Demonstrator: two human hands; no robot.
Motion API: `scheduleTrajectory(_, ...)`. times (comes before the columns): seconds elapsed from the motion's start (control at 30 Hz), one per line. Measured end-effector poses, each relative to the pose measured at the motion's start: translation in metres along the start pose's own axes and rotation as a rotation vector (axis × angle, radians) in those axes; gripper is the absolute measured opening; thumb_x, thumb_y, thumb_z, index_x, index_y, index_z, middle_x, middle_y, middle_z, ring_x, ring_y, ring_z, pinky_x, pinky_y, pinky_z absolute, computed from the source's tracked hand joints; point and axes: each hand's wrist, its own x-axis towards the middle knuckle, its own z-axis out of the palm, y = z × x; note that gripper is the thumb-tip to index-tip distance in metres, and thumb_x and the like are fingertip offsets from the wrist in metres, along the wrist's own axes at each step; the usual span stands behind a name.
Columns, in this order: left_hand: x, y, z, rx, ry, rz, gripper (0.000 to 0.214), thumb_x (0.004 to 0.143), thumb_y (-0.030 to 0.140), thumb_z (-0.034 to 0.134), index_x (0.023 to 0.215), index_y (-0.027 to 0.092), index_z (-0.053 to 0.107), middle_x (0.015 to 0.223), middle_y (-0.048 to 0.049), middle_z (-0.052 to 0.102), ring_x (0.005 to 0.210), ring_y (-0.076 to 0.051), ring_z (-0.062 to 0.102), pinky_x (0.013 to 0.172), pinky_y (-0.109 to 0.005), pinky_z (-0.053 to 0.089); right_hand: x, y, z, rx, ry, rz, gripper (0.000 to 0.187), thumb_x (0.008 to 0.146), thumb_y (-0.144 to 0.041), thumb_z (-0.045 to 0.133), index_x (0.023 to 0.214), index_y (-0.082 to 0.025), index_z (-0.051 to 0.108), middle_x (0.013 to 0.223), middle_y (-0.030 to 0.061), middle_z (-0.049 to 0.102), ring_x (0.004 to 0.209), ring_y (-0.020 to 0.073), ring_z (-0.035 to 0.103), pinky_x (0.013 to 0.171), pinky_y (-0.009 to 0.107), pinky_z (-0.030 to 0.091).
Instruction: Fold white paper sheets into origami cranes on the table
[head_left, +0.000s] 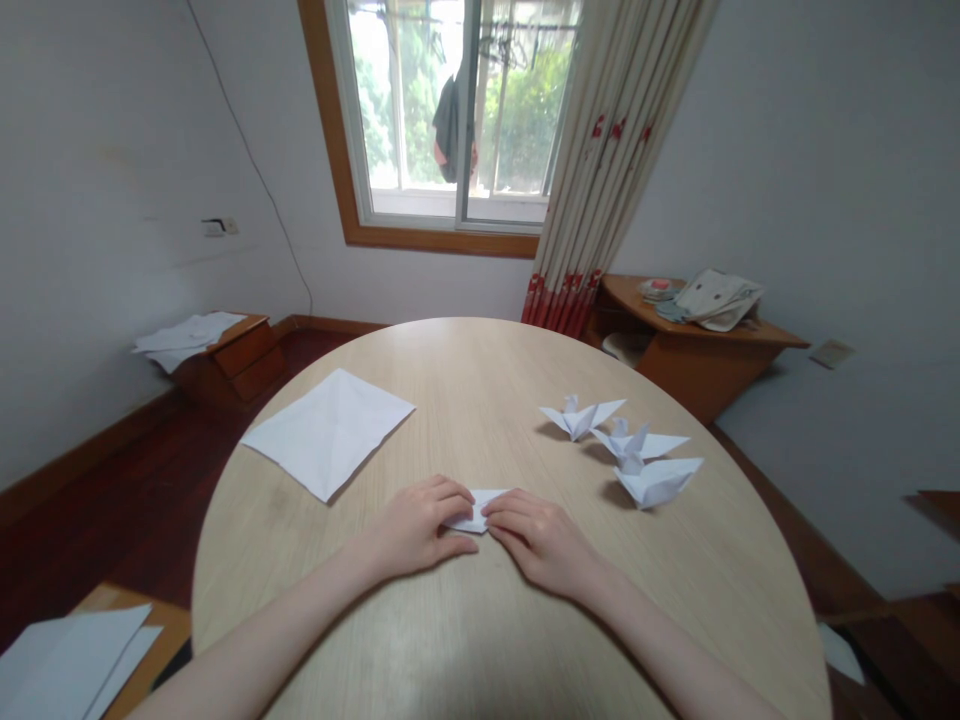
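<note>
A small folded piece of white paper (474,520) lies flat on the round table, near its middle. My left hand (431,520) is closed on the paper's left part, fingers over it and thumb at the near side. My right hand (536,530) has its fingertips pressed together on the right part. Both hands cover the paper's ends, so only its middle shows. To the right stand three folded white paper cranes, a far one (577,418), a middle one (634,440) and a near one (656,482). A larger creased sheet of paper (330,435) lies to the left.
The round wooden table (480,640) fills the foreground. More white sheets (71,665) rest on a surface at lower left, and papers (191,335) lie on a small cabinet (251,360). A corner desk (712,350) with a bag (720,298) stands by the curtain (600,150).
</note>
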Motion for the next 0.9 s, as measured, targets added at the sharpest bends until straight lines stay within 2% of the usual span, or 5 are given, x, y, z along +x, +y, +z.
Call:
scheduleTrajectory(0.27,0.001,-0.001,0.007,-0.036,0.03,0.0,0.02,0.097,0.029,0.051,0.09,0.019,0.066,0.097,-0.0032,0.067,0.094,-0.018,0.057,0.083,-0.03,0.045,0.003,-0.003,-0.001,0.004,-0.015,0.064,0.014,0.093,-0.018,0.047,0.086,-0.019,0.058,0.088,0.006,0.064,0.084,0.0199,0.056,0.073,0.032,0.047)
scheduleTrajectory(0.53,0.002,0.005,0.009,-0.055,0.046,-0.126,0.011,0.093,0.022,0.054,0.087,0.018,0.062,0.092,-0.0031,0.065,0.09,-0.018,0.058,0.079,-0.029,0.046,0.003,-0.002,0.007,0.011,0.023,0.166,0.012,0.092,-0.014,0.045,0.084,-0.02,0.053,0.089,0.0057,0.059,0.086,0.0207,0.053,0.075,0.034,0.046)
scheduleTrajectory(0.67,0.002,0.006,0.01,-0.063,0.057,-0.193,0.005,0.091,0.021,0.054,0.093,0.018,0.058,0.092,-0.0025,0.062,0.087,-0.018,0.059,0.076,-0.028,0.047,0.003,-0.004,0.008,0.001,0.009,0.191,0.011,0.093,-0.014,0.044,0.086,-0.02,0.051,0.093,0.0064,0.056,0.089,0.0214,0.052,0.077,0.035,0.046)
scheduleTrajectory(0.9,0.002,0.005,0.014,-0.091,0.079,-0.2,0.009,0.091,0.02,0.053,0.098,0.019,0.058,0.1,-0.0036,0.061,0.092,-0.018,0.059,0.08,-0.028,0.047,0.003,-0.005,0.01,-0.023,-0.009,0.222,0.01,0.093,-0.013,0.043,0.089,-0.02,0.049,0.095,0.0069,0.054,0.091,0.0223,0.05,0.079,0.037,0.046)
